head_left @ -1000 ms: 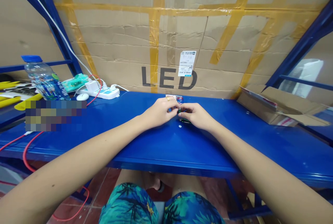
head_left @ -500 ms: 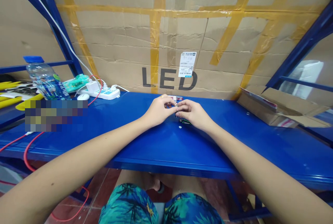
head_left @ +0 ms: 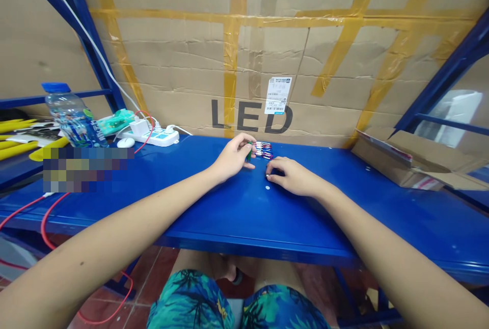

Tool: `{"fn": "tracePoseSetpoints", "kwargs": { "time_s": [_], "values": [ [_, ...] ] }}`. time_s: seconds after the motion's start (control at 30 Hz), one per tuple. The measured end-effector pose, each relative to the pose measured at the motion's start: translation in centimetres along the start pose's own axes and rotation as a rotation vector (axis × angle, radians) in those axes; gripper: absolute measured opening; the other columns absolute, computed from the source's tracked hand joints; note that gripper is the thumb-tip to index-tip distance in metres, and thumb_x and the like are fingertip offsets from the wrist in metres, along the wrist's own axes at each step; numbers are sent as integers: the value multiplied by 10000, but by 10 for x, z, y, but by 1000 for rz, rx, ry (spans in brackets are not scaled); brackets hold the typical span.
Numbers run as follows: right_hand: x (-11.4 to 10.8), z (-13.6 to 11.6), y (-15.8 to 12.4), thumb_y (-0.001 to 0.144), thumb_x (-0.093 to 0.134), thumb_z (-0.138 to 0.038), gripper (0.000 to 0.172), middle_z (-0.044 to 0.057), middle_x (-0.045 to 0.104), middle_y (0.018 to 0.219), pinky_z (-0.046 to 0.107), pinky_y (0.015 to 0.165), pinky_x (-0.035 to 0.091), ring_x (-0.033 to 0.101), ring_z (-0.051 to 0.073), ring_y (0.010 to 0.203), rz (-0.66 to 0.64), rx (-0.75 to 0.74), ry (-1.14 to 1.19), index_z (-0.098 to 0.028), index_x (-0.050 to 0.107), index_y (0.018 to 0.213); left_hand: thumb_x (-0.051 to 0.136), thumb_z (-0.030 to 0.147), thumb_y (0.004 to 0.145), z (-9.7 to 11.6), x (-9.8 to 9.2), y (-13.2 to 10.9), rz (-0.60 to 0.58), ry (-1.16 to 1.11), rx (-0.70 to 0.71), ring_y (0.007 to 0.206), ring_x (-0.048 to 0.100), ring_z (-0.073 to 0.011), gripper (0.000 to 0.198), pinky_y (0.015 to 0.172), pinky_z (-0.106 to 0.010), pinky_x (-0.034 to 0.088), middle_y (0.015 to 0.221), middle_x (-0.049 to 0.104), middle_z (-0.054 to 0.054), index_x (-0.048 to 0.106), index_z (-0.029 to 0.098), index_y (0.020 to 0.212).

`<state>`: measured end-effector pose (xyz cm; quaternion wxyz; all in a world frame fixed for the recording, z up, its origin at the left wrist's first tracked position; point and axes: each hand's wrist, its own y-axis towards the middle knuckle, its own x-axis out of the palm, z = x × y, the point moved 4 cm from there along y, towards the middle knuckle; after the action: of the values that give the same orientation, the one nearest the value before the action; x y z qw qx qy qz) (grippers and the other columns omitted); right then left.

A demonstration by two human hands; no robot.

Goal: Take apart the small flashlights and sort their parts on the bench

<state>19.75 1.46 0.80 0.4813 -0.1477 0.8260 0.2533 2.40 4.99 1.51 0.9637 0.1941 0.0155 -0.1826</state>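
Pinching a small green cylindrical piece (head_left: 249, 153) in a narrow grip, the left hand (head_left: 231, 158) holds it nearly upright between thumb and fingertips, just above a glossy blue steel shelf (head_left: 267, 217). A tight row of slim red-and-silver cylinders (head_left: 263, 149) lies just past it at 2 o'clock from that hand, long axes running roughly side to side, nearer the left hand than the right. The right hand (head_left: 292, 176) sits low and curled, its fingertips (head_left: 273, 165) by a tiny dark metal piece (head_left: 268, 174); whether it grips that piece, I cannot tell. A small white disc (head_left: 267, 187) lies just below. Farther out, a white power strip (head_left: 164, 138) sits at 10 o'clock, a flattened cardboard box (head_left: 397, 163) at 3 o'clock.
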Motion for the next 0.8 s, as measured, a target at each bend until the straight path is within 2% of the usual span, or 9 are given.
{"fn": "tracePoseSetpoints", "kwargs": {
  "time_s": [0.13,0.23,0.33,0.4,0.5,0.63,0.8],
  "values": [
    [1,-1,1,826,578,-219,25,55,734,874,346,755,497,662,202,803,94,115,358,-205,578,848,526,163,923,-4,4,-1,-46,-35,-15,785,576,-127,114,604,-281,607,885,560,-30,567,178,1028],
    [0,-5,3,806,606,-242,95,43,727,796,338,735,523,687,193,766,172,149,671,-208,523,837,594,171,889,-6,6,-1,-80,-9,10,771,572,-127,147,570,-247,566,902,585,-40,584,165,1035],
    [-3,-6,5,778,663,-287,178,20,687,733,351,714,549,697,196,724,231,140,813,-210,510,828,635,190,868,-6,8,-1,-110,17,31,756,582,-130,181,553,-224,512,891,629,-42,582,161,1039],
    [-4,-5,4,783,680,-332,213,8,658,699,335,635,541,665,176,628,258,129,785,-207,515,830,655,185,855,-5,10,-2,-126,43,16,699,579,-116,206,555,-223,477,865,659,-31,571,160,1042],
    [-8,-4,2,832,642,-361,192,5,641,701,293,547,479,577,133,537,298,79,580,-195,549,855,669,138,836,-4,12,-3,-151,56,-4,715,617,-116,220,650,-247,478,835,693,-16,556,156,1024],
    [-16,-8,-2,855,610,-274,98,34,669,787,290,640,449,585,156,686,351,-36,186,-182,614,825,673,100,821,-3,14,-4,-184,61,2,907,674,-162,187,857,-314,485,841,715,-29,570,144,971],
    [-18,-14,-4,903,570,-232,100,57,677,855,290,701,453,610,174,767,318,-177,33,-179,636,850,671,163,833,-2,13,-5,-193,220,30,914,675,-192,141,869,-344,493,903,732,-62,662,130,970]
  ]
}}
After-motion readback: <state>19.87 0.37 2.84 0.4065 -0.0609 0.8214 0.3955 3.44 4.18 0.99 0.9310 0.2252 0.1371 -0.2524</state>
